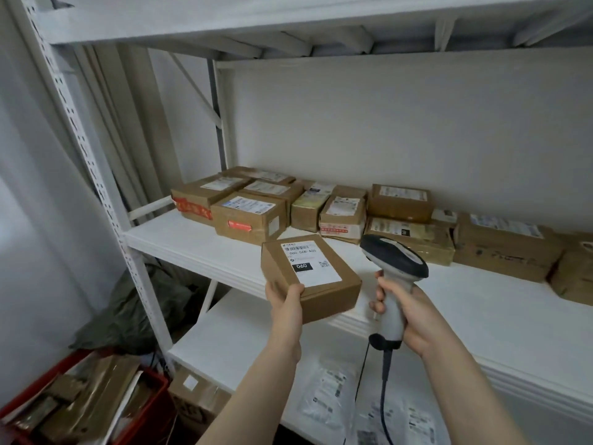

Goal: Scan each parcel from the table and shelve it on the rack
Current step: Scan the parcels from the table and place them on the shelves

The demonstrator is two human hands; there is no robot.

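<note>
My left hand (285, 300) grips a small brown cardboard parcel (324, 290) by its near left corner, holding it in the air just in front of the rack's middle shelf (192, 242). A white shipping label marked "060" faces up on the parcel. My right hand (407, 311) grips the handle of a white and black barcode scanner (396, 261), upright, its head just right of the parcel. The scanner's cable hangs down from the handle.
Several taped cardboard parcels (250, 216) line the back of the middle shelf. The lower shelf (244, 329) carries flat white plastic mailers (330, 396). A red crate (141, 422) of parcels sits on the floor at the lower left, beside a white upright post (106, 200).
</note>
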